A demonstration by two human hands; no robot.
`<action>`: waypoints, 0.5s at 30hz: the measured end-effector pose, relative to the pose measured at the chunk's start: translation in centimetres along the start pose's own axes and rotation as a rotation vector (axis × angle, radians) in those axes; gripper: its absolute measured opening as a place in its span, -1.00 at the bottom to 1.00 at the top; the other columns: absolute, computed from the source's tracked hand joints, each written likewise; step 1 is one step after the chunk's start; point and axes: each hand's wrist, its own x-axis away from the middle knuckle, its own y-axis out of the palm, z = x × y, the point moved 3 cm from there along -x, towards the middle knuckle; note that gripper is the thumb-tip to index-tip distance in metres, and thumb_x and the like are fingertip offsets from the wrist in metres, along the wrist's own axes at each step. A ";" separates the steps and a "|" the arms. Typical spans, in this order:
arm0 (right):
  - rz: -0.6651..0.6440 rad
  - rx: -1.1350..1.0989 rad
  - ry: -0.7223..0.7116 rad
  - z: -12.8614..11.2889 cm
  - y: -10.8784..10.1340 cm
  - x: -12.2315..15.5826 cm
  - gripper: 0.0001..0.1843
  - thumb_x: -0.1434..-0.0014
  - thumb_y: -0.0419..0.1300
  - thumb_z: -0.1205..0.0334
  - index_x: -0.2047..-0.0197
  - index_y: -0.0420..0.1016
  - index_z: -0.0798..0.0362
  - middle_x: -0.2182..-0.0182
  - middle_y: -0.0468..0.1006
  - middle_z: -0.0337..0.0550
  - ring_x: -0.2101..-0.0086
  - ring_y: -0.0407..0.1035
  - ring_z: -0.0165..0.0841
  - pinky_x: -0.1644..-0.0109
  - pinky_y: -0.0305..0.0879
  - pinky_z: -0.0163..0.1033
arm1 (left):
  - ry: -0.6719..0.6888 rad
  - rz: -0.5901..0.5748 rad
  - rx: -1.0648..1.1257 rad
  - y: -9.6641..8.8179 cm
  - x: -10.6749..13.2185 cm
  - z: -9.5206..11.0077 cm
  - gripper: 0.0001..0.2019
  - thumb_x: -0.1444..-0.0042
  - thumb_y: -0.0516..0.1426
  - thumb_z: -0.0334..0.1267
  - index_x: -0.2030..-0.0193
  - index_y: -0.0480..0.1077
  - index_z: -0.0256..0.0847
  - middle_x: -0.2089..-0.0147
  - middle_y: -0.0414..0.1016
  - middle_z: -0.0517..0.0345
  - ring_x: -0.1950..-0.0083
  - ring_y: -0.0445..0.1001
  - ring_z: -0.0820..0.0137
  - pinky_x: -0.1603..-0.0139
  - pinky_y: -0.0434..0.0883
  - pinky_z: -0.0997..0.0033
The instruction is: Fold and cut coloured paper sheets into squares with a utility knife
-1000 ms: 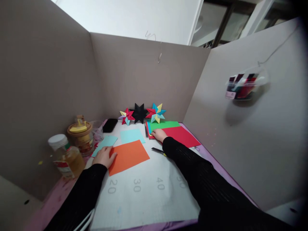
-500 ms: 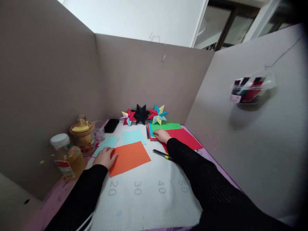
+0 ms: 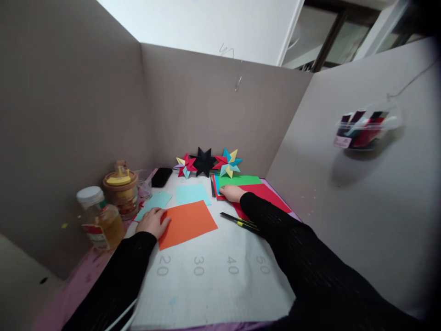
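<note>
Orange paper [image 3: 189, 224] lies flat on the numbered white mat [image 3: 206, 296]; the left hand [image 3: 152, 222] rests at its left edge, thumb spread from the fingers. The right hand [image 3: 231, 193] touches the coloured sheets [image 3: 267, 196]; whether it pinches any, I cannot tell. Beyond stand three folded stars [image 3: 204, 162].

Numbers 20, 30, 40 and 50 printed sideways on the white mat [image 3: 220, 294], bottle label [image 3: 96, 236] apparently too blurred to read

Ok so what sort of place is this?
Likely a papercraft workspace, boxed in by grey panels: folded paper stars stand at the back, and a utility knife lies near an orange sheet.
</note>
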 end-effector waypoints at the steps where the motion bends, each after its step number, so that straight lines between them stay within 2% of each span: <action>1: -0.001 0.004 0.004 -0.1 0.0 0.0 -0.76 -0.19 -0.03 0.32 0.13 0.40 0.10 0.21 0.48 0.00 0.27 0.34 -0.29 0.23 0.14 -0.29 | 0.000 0.000 0.003 0.0 0.0 0.0 -0.57 -0.11 -0.06 -0.04 -0.04 0.36 -0.15 -0.09 0.33 0.00 -0.03 0.33 0.18 -0.07 0.22 0.26; 5: 0.022 0.016 0.024 -0.5 -0.2 0.2 -0.73 -0.24 -0.08 0.27 0.11 0.39 0.10 0.20 0.46 0.02 0.24 0.33 -0.27 0.24 0.13 -0.29 | 0.002 -0.007 0.010 -0.1 0.1 0.2 -0.57 -0.12 -0.06 -0.04 -0.05 0.36 -0.16 -0.09 0.33 0.00 -0.02 0.34 0.18 -0.06 0.23 0.26; 9: 0.053 -0.016 0.003 -0.8 -0.6 0.7 -0.64 -0.25 -0.08 0.06 0.12 0.39 0.10 0.19 0.45 0.02 0.18 0.31 -0.26 0.19 0.12 -0.29 | 0.000 -0.004 0.018 -0.1 0.0 0.2 -0.56 -0.11 -0.06 -0.04 -0.04 0.37 -0.17 -0.10 0.32 -0.01 -0.02 0.34 0.16 -0.06 0.23 0.24; 12: 0.049 -0.061 -0.044 -0.8 -0.7 1.1 -0.54 -0.18 0.00 -0.09 0.07 0.39 0.10 0.17 0.44 0.03 0.16 0.31 -0.25 0.16 0.13 -0.29 | 0.008 -0.007 0.022 0.0 -0.1 0.2 -0.56 -0.11 -0.05 -0.04 -0.04 0.37 -0.17 -0.09 0.33 -0.02 -0.02 0.34 0.16 -0.06 0.24 0.24; 15: 0.041 -0.077 -0.045 -0.5 -0.6 1.2 -0.54 -0.18 0.00 -0.09 0.06 0.39 0.11 0.16 0.45 0.04 0.15 0.31 -0.24 0.15 0.14 -0.29 | 0.018 -0.013 0.018 0.0 -0.1 0.2 -0.55 -0.11 -0.06 -0.03 -0.06 0.36 -0.17 -0.09 0.32 -0.02 -0.03 0.33 0.16 -0.06 0.23 0.24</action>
